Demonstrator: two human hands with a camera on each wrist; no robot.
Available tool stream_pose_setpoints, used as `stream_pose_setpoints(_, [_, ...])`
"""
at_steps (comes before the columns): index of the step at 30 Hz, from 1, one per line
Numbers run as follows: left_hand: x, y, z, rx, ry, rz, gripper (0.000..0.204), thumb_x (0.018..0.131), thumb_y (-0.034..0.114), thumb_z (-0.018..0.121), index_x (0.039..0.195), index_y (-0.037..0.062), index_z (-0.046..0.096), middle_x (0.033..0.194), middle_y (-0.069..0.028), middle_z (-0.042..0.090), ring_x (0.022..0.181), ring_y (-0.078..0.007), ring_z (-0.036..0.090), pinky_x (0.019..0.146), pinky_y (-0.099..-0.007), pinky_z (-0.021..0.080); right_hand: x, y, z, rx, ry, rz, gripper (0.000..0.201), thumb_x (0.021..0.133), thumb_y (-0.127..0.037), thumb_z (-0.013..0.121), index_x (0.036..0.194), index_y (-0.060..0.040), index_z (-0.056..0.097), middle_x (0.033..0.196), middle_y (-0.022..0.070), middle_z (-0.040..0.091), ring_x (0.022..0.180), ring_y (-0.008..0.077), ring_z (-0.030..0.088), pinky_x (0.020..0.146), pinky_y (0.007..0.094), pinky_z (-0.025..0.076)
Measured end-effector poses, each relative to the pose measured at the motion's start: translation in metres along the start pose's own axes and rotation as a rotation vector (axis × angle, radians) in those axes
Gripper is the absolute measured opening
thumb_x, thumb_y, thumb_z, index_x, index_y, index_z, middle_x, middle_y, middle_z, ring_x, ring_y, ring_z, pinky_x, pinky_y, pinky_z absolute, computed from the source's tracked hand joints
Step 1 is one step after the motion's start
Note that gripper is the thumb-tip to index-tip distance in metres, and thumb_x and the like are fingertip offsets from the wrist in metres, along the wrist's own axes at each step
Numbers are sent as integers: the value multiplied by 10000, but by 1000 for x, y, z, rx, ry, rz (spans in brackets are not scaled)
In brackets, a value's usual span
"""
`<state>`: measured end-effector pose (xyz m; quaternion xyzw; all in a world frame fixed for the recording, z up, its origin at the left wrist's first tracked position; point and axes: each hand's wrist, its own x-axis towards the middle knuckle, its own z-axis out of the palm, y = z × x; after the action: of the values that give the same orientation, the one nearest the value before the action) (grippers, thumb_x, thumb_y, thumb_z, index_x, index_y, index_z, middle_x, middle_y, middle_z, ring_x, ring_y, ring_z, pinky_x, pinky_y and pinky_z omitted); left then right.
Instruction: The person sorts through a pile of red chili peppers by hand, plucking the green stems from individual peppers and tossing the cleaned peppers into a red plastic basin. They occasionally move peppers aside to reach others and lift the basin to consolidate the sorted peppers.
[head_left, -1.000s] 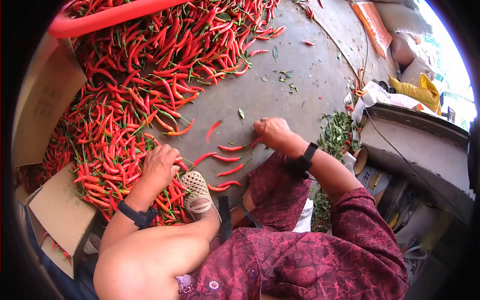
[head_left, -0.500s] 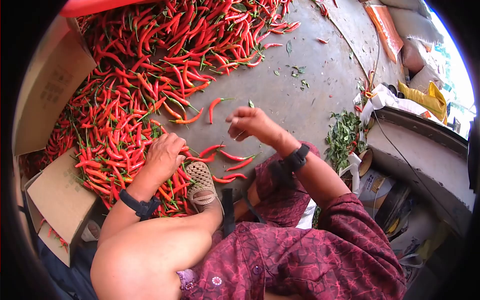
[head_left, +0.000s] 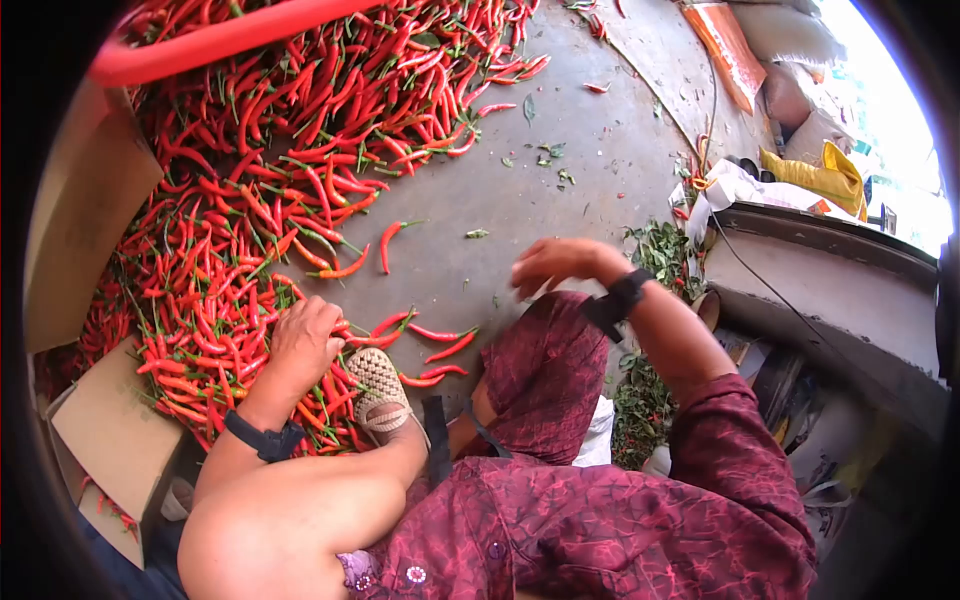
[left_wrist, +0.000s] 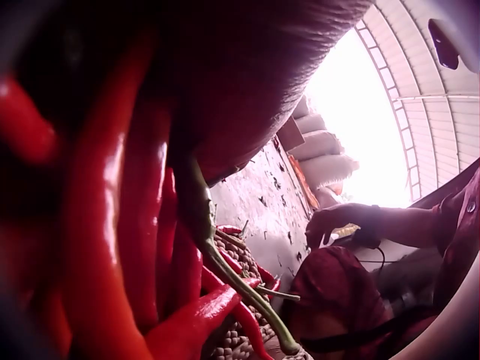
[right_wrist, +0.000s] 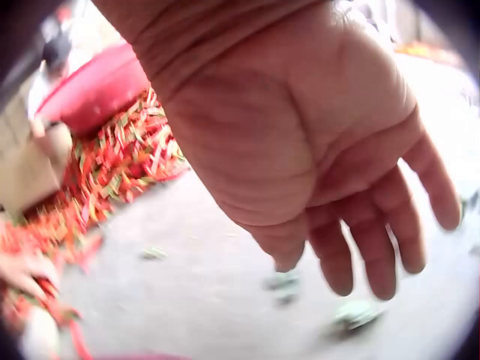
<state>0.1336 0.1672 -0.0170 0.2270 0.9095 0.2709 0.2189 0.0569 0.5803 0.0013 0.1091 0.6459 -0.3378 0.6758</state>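
A broad pile of red chili peppers (head_left: pixel 230 250) with green stems covers the floor at the left. My left hand (head_left: pixel 302 342) rests on its near edge, beside a woven shoe (head_left: pixel 375 372). In the left wrist view, glossy chili peppers (left_wrist: pixel 101 217) lie right under the palm; its fingers are hidden in shadow. Over the bent right knee my right hand (head_left: pixel 568 262) is raised above the floor. Nothing is in it, and its fingers (right_wrist: pixel 371 247) extend in the right wrist view. Several loose chili peppers (head_left: pixel 450 347) lie between the hands.
Cardboard flaps (head_left: pixel 110 430) stand at the left, and a red basin rim (head_left: pixel 230 42) overhangs the pile. Green leaves (head_left: pixel 650 400) are heaped right of the knee. A grey ledge (head_left: pixel 820 270) and filled sacks (head_left: pixel 785 40) line the right side.
The right hand swung left, then back to the right, its fingers loosening. A chili pepper that was blurred in motion now lies still on the floor. The left hand has stayed on the pile.
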Motion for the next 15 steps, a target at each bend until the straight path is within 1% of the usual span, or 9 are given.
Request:
stream_pose_setpoints(2, [0, 2, -5, 17, -23, 9, 335, 649, 109, 741, 931, 72, 564, 907, -103, 534, 924, -309, 539, 803, -433, 438, 20, -4, 27, -54, -112, -59, 459, 927, -454, 527, 1142, -69, 656, 1045, 60, 714, 958, 179, 666, 829, 394, 515])
stream_pose_setpoints(5, [-4, 3, -9, 19, -13, 44, 384, 639, 105, 765, 970, 66, 574, 927, -108, 542, 936, -310, 541, 814, -430, 440, 30, -8, 2, -412, 38, 405, 491, 896, -489, 563, 1158, -84, 657, 1057, 38, 712, 1003, 184, 653, 837, 396, 511])
stream_pose_setpoints(6, [-5, 4, -8, 14, 6, 44, 385, 637, 103, 768, 968, 68, 574, 928, -105, 543, 936, -309, 541, 816, -430, 440, 27, -1, -12, -777, 194, 353, 547, 864, -531, 600, 1153, -71, 661, 1118, 40, 693, 1039, 218, 643, 844, 441, 506])
stream_pose_setpoints(7, [-5, 5, -7, 9, 23, 46, 386, 634, 101, 771, 965, 69, 575, 929, -103, 544, 935, -308, 542, 818, -429, 441, 17, 7, -32, -827, 270, 553, 565, 824, -537, 641, 1150, -76, 668, 1162, 44, 675, 1050, 266, 641, 839, 512, 491])
stream_pose_setpoints(8, [-5, 6, -8, 15, 7, 38, 381, 637, 107, 771, 963, 74, 577, 931, -101, 545, 936, -307, 543, 819, -430, 442, 13, 12, -30, -1210, 729, 569, 528, 808, -476, 669, 1154, -77, 669, 1192, 68, 659, 1081, 288, 629, 828, 579, 470])
stream_pose_setpoints(9, [-3, 6, -9, 22, -5, 26, 376, 639, 114, 772, 960, 78, 580, 933, -99, 546, 938, -306, 543, 819, -430, 442, 5, 5, -51, -1180, 692, 519, 418, 839, -353, 642, 1156, -82, 666, 1132, 94, 679, 1036, 297, 648, 803, 542, 498])
stream_pose_setpoints(11, [-3, 6, -8, 23, -29, -4, 365, 645, 127, 772, 956, 88, 585, 936, -96, 548, 941, -303, 545, 820, -432, 443, 28, -11, -64, -1076, 507, 64, 305, 917, -274, 575, 1117, -67, 674, 1058, 127, 688, 945, 300, 671, 762, 481, 535])
stream_pose_setpoints(13, [-1, 4, -6, 22, -60, -24, 352, 651, 141, 771, 951, 98, 591, 939, -94, 549, 945, -301, 547, 821, -435, 444, 21, -61, -17, 229, 205, -266, 299, 964, -277, 525, 1147, -69, 637, 992, 130, 691, 861, 296, 680, 729, 426, 557])
stream_pose_setpoints(15, [0, 4, -7, 10, -59, -37, 347, 662, 153, 768, 958, 107, 593, 945, -92, 551, 967, -301, 552, 826, -437, 446, 60, -64, 7, 672, -260, -369, 339, 981, -309, 499, 1199, -60, 573, 995, 144, 682, 858, 275, 680, 741, 426, 561])
